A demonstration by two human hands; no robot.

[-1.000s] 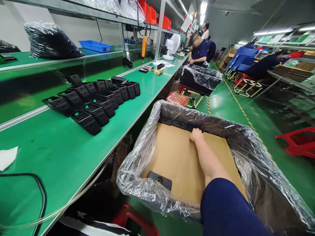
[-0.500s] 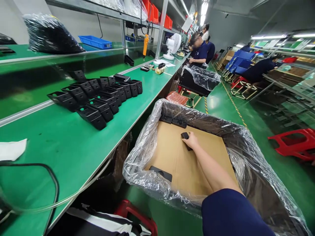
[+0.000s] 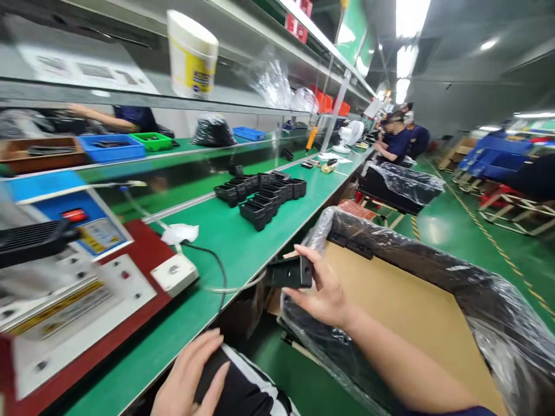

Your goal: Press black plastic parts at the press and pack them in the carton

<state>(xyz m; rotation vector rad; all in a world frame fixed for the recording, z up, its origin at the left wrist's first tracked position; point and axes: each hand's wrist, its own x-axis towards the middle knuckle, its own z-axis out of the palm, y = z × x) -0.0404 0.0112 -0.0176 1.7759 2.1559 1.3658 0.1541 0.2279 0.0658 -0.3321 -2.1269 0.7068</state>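
Left hand (image 3: pixel 191 375) sits nearest, fingers spread flat on dark striped fabric (image 3: pixel 247 396), gripping nothing. Right hand (image 3: pixel 323 296) is up over the near corner of the bag-lined box (image 3: pixel 498 300), thumb and fingers pinched on a black plastic part (image 3: pixel 289 271), held in the air just beside the green bench (image 3: pixel 234 242) edge. Cardboard sheet (image 3: pixel 411 312) covers the box inside; dark pieces (image 3: pixel 353 247) seem to line its far wall, too blurry to be sure. Control unit (image 3: pixel 87 289) is on the bench at left, white cloth (image 3: pixel 180 233) beyond it, then rows of black trays (image 3: pixel 264 196). Seated person (image 3: pixel 396 141) far down the line.
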